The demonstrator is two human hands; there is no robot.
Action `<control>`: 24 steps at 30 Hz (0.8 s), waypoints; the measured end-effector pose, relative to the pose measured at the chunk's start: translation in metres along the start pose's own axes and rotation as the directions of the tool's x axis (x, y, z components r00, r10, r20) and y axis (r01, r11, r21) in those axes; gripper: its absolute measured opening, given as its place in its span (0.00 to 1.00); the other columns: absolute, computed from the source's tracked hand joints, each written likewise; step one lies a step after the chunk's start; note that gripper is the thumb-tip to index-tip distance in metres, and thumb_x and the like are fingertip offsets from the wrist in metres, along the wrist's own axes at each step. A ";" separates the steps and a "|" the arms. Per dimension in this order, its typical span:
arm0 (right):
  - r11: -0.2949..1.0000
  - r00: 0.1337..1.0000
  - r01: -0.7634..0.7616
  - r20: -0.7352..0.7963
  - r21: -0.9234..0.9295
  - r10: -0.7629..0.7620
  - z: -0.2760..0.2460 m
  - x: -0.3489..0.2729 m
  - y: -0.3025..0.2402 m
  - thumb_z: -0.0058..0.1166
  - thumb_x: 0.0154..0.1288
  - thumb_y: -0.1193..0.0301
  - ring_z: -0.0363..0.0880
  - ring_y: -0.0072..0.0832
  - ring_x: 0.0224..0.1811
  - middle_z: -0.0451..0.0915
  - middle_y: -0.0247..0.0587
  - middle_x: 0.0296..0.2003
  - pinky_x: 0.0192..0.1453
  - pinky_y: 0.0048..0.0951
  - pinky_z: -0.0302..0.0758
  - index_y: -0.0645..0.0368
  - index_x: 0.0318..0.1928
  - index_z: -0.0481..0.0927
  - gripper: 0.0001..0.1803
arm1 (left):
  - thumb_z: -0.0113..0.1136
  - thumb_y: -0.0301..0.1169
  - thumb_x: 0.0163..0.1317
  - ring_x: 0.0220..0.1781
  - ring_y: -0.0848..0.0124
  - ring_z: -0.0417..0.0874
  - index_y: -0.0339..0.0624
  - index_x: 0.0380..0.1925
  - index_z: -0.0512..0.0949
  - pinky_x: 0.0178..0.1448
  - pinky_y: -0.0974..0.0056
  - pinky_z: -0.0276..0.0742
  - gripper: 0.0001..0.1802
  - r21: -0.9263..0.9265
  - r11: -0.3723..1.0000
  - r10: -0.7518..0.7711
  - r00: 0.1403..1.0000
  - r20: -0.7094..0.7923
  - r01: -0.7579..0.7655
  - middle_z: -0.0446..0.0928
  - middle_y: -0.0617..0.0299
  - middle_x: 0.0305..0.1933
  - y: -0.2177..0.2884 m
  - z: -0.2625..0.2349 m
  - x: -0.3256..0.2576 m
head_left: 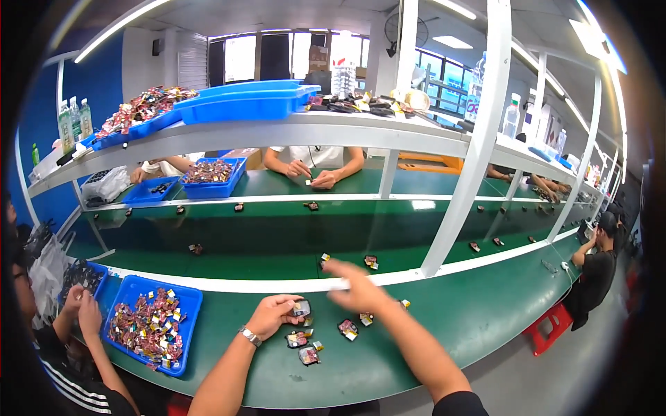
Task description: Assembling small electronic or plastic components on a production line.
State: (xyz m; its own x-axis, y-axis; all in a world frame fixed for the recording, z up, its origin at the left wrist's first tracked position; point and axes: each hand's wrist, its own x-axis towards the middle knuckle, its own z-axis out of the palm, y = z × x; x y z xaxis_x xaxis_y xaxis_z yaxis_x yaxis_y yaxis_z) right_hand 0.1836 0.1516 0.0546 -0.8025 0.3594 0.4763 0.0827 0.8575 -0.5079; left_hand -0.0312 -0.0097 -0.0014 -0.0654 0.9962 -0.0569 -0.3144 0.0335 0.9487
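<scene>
My left hand (272,319), with a metal-banded watch at the wrist, pinches a small black-cased electronic part (301,308) with a grey face above the green bench. My right hand (357,290) reaches forward over the white rail, slightly blurred, fingers stretched and apart. Its fingertips are close to a small part (325,259) at the conveyor's near edge; I cannot tell whether they touch. On the bench between my forearms lie several similar dark parts with pinkish-red and yellow pieces, among them one part (309,355) nearest me and another part (348,329) farther right.
A blue tray (196,326) heaped with small red and yellow pieces stands left, beside a co-worker's hands (82,308). The green conveyor (277,236) carries scattered parts. A white post (461,166) and shelf (333,125) rise ahead. Another person's hands (316,177) work across the line.
</scene>
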 end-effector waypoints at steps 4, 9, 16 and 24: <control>0.894 0.918 -0.357 -0.277 -0.271 0.283 -0.043 -0.014 0.137 0.62 0.53 0.65 0.73 0.44 0.60 0.74 0.52 0.58 0.66 0.39 0.68 0.62 0.63 0.70 0.36 | 0.49 0.29 0.71 0.41 0.67 0.84 0.28 0.54 0.74 0.45 0.67 0.80 0.17 -0.016 1.000 0.013 0.999 -0.031 -0.014 0.81 0.51 0.44 0.001 0.008 0.006; 0.834 0.830 -0.537 -0.259 -0.128 0.495 -0.028 -0.014 0.146 0.64 0.49 0.57 0.71 0.46 0.60 0.75 0.47 0.57 0.64 0.44 0.69 0.58 0.63 0.71 0.39 | 0.50 0.30 0.71 0.40 0.65 0.84 0.28 0.54 0.73 0.45 0.65 0.80 0.18 -0.002 1.000 0.006 0.995 -0.098 -0.006 0.81 0.51 0.43 0.000 0.002 0.002; 0.806 0.818 -0.538 -0.381 -0.247 0.430 -0.013 -0.016 0.149 0.60 0.54 0.64 0.74 0.45 0.54 0.77 0.45 0.51 0.56 0.45 0.73 0.59 0.59 0.72 0.30 | 0.52 0.31 0.69 0.37 0.66 0.82 0.28 0.52 0.74 0.42 0.62 0.79 0.18 0.032 0.999 0.029 0.988 -0.152 -0.025 0.81 0.50 0.42 0.004 0.010 0.003; 0.771 0.733 -0.634 -0.365 -0.061 0.574 -0.034 -0.011 0.151 0.57 0.55 0.66 0.77 0.46 0.53 0.80 0.50 0.48 0.58 0.42 0.74 0.61 0.54 0.77 0.25 | 0.55 0.33 0.68 0.34 0.66 0.82 0.31 0.50 0.75 0.40 0.65 0.80 0.17 0.016 0.999 0.042 0.987 -0.154 -0.040 0.82 0.45 0.44 0.003 0.010 0.004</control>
State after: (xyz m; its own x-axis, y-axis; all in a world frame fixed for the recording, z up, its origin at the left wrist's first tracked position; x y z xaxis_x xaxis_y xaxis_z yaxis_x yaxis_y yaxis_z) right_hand 0.2254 0.2894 -0.0029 -0.3250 0.8899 0.3201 0.6084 0.4559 -0.6496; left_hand -0.0230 -0.0047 0.0048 -0.2233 0.9726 -0.0641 -0.2962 -0.0051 0.9551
